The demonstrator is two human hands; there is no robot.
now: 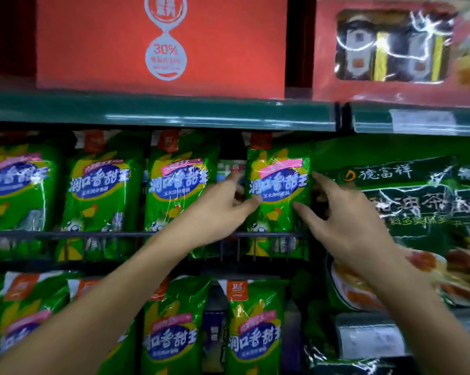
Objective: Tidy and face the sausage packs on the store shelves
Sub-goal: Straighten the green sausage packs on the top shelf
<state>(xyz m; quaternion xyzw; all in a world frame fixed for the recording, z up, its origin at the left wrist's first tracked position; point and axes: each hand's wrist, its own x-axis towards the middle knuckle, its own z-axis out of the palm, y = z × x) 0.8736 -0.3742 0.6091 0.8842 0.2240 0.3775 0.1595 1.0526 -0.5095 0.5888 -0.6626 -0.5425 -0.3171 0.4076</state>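
two hands reached up to one green sausage pack [278, 190] at the centre of the frame, the rightmost of four in the middle row. the left hand [223, 209] came in from the lower left, its thumb tip lying on the pack's left edge and its fingers stretched behind that edge into the dark gap beside it. the right hand [345, 212] came in from the lower right, its thumb touching the pack's lower right part and its fingers spread along the right edge. both hands flanked the pack with fingers fairly straight; a firm grip could not be made out.

the pack stood upright behind a dark wire rail [120, 234] running across the shelf front. three matching green packs [98, 190] stood to its left in the same row, and more [171, 331] filled the row below. a large dark green bag [407, 201] with white lettering lay just beside the pack at the right of the frame. above, a green shelf edge [160, 110] carried a red box [160, 41] at the upper centre and a red windowed box [391, 47] at the upper right.
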